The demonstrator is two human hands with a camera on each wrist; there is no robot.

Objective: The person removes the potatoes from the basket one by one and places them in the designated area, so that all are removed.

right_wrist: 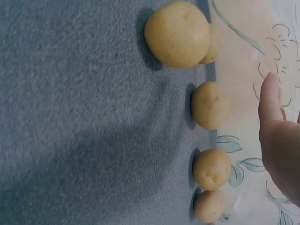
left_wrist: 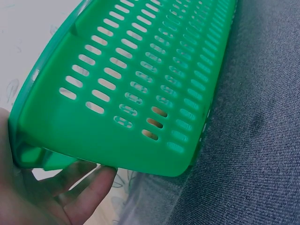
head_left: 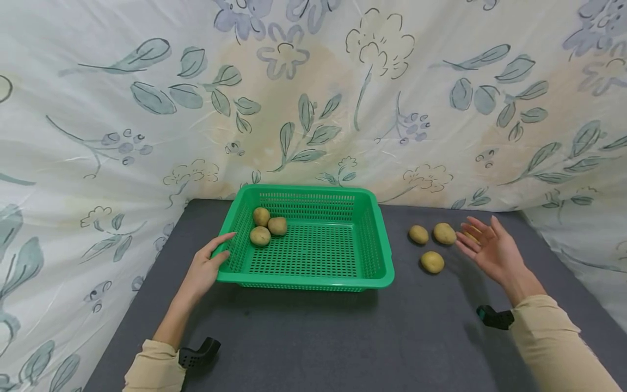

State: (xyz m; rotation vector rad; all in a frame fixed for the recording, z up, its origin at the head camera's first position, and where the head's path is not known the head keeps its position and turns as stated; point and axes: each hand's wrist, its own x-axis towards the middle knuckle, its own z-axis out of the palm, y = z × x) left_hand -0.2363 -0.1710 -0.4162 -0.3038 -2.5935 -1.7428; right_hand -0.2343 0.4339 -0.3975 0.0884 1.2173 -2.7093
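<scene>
A green plastic basket (head_left: 303,281) with slotted walls sits on the dark cloth-covered table. Three potatoes (head_left: 260,236) lie together in its left part. My left hand (head_left: 208,264) grips the basket's left rim, and in the left wrist view its fingers (left_wrist: 93,192) curl under that rim. To the right of the basket, several potatoes rest on the cloth, among them a front one (head_left: 432,262) and a larger one (head_left: 444,233). My right hand (head_left: 490,250) hovers over them with fingers extended, holding nothing. It partly hides one potato (head_left: 472,235). The right wrist view shows potatoes (right_wrist: 210,105) in a row.
A floral curtain (head_left: 313,109) hangs behind the table and down its sides. Dark cloth (head_left: 313,343) spreads in front of the basket. Each wrist wears a black strap device (head_left: 495,317).
</scene>
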